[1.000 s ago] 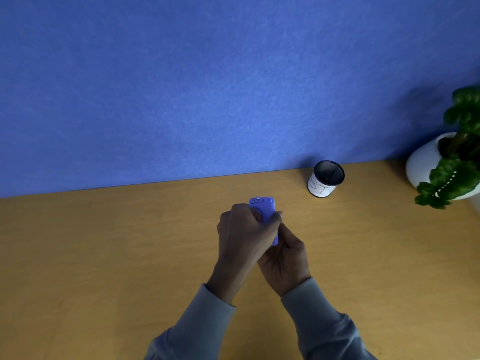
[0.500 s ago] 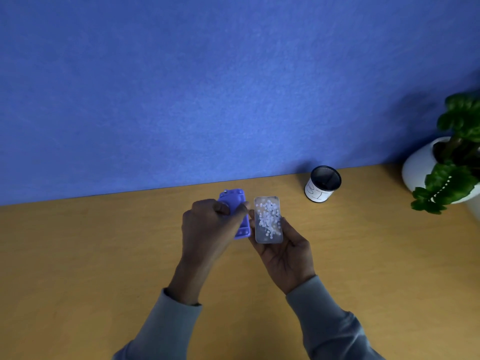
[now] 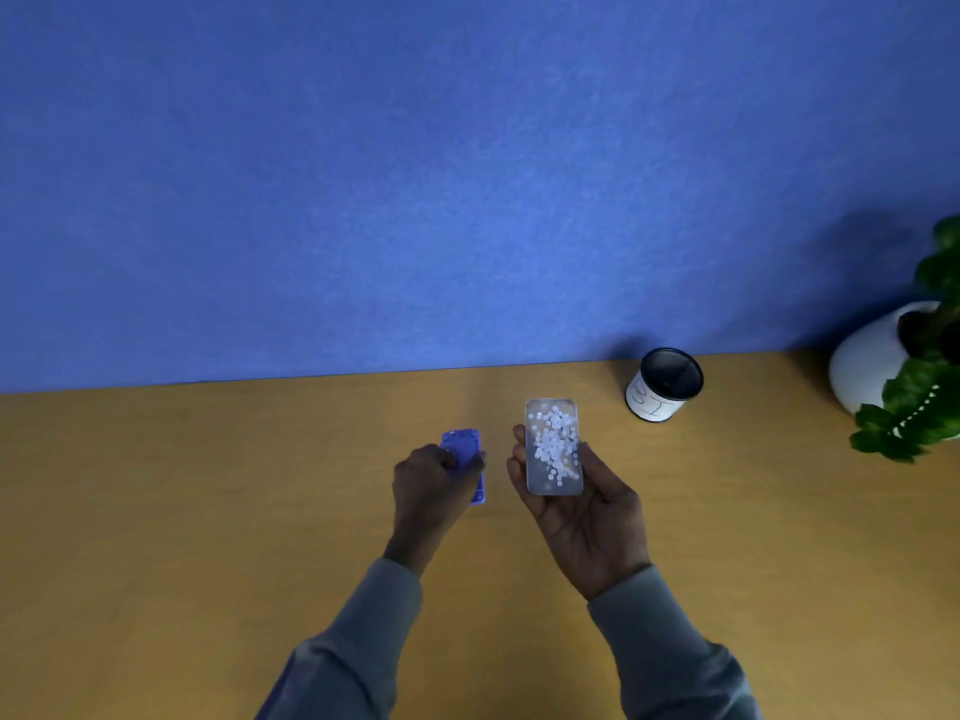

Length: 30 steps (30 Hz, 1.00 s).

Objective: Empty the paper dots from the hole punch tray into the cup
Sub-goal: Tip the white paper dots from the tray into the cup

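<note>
My right hand [image 3: 582,517] lies palm up and holds the clear hole punch tray [image 3: 552,485], which lies flat. Many white paper dots [image 3: 555,443] are piled inside it. My left hand [image 3: 428,485] grips the purple hole punch body [image 3: 465,449] low over the wooden desk [image 3: 208,511], a short gap to the left of the tray. The cup [image 3: 664,385] is white with a black inside and stands upright at the back of the desk, to the upper right of the tray.
A blue felt wall [image 3: 467,174] rises straight behind the desk. A white pot [image 3: 867,363] with a green plant [image 3: 919,402] stands at the right edge, beyond the cup.
The tray came off the hole punch body. My left hand has carried the purple body to the left and down, and my right hand has drawn the tray slightly to the right.
</note>
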Available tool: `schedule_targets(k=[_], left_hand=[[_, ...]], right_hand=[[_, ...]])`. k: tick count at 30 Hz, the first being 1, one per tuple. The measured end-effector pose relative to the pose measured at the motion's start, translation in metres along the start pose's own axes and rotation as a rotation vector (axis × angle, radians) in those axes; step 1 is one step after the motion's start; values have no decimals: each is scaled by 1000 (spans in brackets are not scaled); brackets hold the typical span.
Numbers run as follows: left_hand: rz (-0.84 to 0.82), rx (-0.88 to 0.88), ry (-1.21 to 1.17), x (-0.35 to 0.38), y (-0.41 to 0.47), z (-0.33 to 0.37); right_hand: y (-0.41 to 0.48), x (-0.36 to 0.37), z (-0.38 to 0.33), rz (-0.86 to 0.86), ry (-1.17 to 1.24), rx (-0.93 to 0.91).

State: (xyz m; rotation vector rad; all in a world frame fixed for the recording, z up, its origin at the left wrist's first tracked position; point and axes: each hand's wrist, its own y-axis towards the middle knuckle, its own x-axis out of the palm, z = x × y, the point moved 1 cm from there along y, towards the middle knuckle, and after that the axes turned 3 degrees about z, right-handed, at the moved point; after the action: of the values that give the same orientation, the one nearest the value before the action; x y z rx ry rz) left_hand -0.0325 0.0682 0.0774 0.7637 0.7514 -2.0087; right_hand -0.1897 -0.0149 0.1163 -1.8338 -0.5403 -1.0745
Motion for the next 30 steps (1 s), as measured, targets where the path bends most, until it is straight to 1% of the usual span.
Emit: schedule_targets(k=[3,7,12,18,30], left_hand=[[-4,-9,18,14,5,-13],[-52,-20,12,25,10,-29],[-70,-22,8,32,12,-36],[-62,-18,40,41,17,-41],[-67,-22,9,49,16,-52]], right_hand=[[1,0,0,4,-3,0],[1,1,0,-4,4,-3],[1,0,-1,6,8,-1],[1,-3,0,25,24,6],[2,-10,-1,57,21,0]])
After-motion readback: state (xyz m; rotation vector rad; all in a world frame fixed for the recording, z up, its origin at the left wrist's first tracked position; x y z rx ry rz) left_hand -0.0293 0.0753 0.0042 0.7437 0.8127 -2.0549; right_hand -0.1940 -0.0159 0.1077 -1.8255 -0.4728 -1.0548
